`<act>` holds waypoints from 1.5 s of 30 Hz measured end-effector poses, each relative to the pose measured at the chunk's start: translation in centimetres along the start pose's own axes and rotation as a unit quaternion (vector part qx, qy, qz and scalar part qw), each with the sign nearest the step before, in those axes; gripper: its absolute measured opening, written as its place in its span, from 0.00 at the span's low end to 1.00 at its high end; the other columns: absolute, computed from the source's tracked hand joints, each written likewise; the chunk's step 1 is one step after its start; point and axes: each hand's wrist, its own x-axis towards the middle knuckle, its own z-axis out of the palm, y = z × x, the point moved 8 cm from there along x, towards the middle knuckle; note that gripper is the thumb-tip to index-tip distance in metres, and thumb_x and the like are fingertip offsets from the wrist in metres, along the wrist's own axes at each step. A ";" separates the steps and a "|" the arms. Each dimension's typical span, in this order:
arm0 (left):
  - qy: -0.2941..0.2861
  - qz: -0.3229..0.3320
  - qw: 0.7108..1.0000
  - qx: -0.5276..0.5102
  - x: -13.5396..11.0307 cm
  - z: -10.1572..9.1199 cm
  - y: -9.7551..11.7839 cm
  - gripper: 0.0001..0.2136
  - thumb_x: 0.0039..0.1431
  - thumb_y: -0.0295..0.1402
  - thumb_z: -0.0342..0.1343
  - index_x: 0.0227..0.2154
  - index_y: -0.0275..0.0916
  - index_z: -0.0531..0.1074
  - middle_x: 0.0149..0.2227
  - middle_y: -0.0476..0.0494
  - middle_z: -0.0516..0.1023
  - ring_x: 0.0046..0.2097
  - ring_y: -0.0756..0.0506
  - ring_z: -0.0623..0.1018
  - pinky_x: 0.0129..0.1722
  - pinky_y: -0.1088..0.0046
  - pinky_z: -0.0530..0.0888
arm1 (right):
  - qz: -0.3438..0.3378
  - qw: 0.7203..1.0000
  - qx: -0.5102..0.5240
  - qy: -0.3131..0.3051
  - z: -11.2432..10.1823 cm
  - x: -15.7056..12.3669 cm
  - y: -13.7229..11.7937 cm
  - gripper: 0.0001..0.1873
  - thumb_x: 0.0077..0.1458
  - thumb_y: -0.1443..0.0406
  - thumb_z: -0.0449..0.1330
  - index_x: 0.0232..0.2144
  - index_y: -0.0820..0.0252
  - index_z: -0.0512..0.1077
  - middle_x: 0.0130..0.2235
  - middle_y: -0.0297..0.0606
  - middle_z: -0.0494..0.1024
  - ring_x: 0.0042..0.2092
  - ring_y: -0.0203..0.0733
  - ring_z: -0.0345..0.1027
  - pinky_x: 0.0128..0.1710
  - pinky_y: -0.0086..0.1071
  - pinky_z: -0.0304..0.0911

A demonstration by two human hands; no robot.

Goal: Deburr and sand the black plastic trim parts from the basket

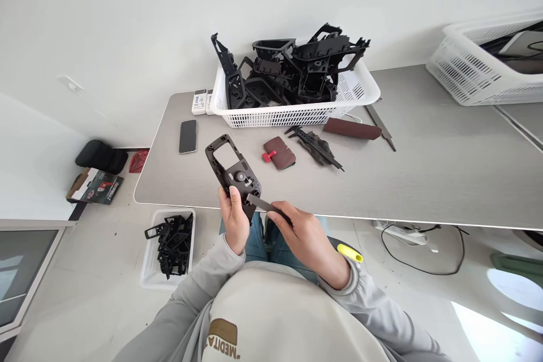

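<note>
My left hand (pixel 234 220) grips a black plastic frame part (pixel 241 174) by its lower end, thumb on top. The part is tilted, with a large rectangular opening toward its far end and a round boss in the middle. My right hand (pixel 303 235) is closed around a flat file (pixel 259 202). The file's grey tip lies at the near right edge of the part, by small slots; whether it touches is hard to tell. Behind my right wrist, a black and yellow end (pixel 350 253) lines up with the file and looks like its handle.
A white basket (pixel 292 119) heaped with black parts stands on the grey table (pixel 424 181). Before it lie sandpaper pieces (pixel 280 154), a caliper (pixel 318 147), a brown sanding block (pixel 352 129), another file (pixel 382 127) and a phone (pixel 188 136). A floor bin (pixel 148 271) holds more parts.
</note>
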 end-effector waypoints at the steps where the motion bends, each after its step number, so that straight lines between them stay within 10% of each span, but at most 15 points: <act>1: 0.002 -0.006 1.000 -0.004 0.0 0.0 0.0 0.20 0.56 0.55 0.57 0.42 0.44 0.72 0.43 0.47 0.77 0.46 0.46 0.75 0.49 0.72 0.70 | 0.002 1.000 0.001 0.010 -0.2 0.0 0.0 0.17 0.66 0.54 0.48 0.38 0.55 0.72 0.27 0.37 0.77 0.26 0.43 0.69 0.26 0.34 0.59; 16: -0.102 -0.115 0.979 -0.135 0.0 2.2 -0.1 0.18 0.48 0.39 0.68 0.40 0.42 0.71 0.36 0.51 0.78 0.36 0.49 0.78 0.39 0.73 0.73 | 0.068 0.968 0.242 0.021 0.1 1.1 2.3 0.22 0.61 0.46 0.53 0.34 0.58 0.72 0.29 0.35 0.74 0.25 0.35 0.59 0.25 0.31 0.58; 22: -0.041 -0.117 0.991 -0.046 0.4 1.3 -0.5 0.11 0.55 0.41 0.61 0.36 0.41 0.73 0.37 0.49 0.79 0.40 0.47 0.78 0.41 0.72 0.71 | 0.079 0.955 0.284 0.011 1.0 1.3 2.8 0.25 0.59 0.43 0.54 0.33 0.58 0.72 0.29 0.34 0.73 0.23 0.33 0.55 0.23 0.30 0.54; 31: -0.090 -0.129 0.986 -0.060 0.2 2.4 -0.7 0.25 0.43 0.37 0.70 0.43 0.41 0.67 0.36 0.50 0.79 0.35 0.48 0.79 0.39 0.71 0.73 | 0.078 0.972 0.217 0.034 0.2 1.3 3.4 0.25 0.60 0.45 0.53 0.36 0.59 0.75 0.28 0.34 0.73 0.26 0.36 0.60 0.26 0.31 0.58; 45: -0.042 -0.030 0.998 0.045 0.6 1.4 0.0 0.24 0.55 0.53 0.59 0.48 0.44 0.64 0.49 0.41 0.77 0.49 0.44 0.78 0.50 0.65 0.73 | 0.026 0.998 -0.040 0.034 -1.2 0.9 1.5 0.15 0.66 0.56 0.49 0.39 0.55 0.73 0.33 0.37 0.80 0.31 0.43 0.72 0.30 0.33 0.64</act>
